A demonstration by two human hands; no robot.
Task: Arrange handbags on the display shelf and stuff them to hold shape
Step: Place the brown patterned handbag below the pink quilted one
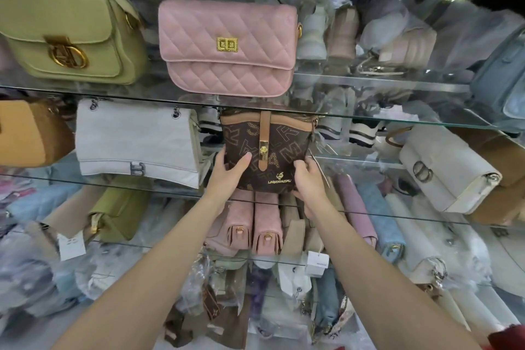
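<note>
**Brown bag held at middle shelf**

The brown bag is held upright at the front edge of the middle glass shelf, between a white bag and a cream bag. It is gripped low on both sides: left hand with thumb on the front, right hand with fingers curled round its lower corner. A pink bag is seen on the shelf above.
</note>
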